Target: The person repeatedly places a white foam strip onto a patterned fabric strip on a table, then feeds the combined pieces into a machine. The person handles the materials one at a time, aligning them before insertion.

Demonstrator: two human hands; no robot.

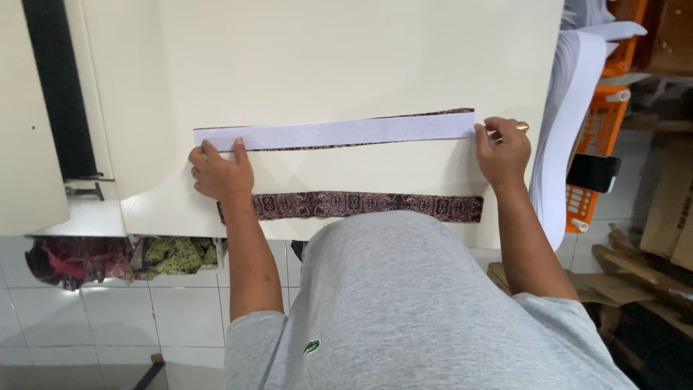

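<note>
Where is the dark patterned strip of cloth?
In the head view, the patterned strip lies flat along the near edge of the cream table, just below the white strip and between the person's two arms.

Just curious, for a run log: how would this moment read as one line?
left hand: pressing white strip end | right hand: pressing other end | patterned strip: lying nearer, untouched | table
</note>
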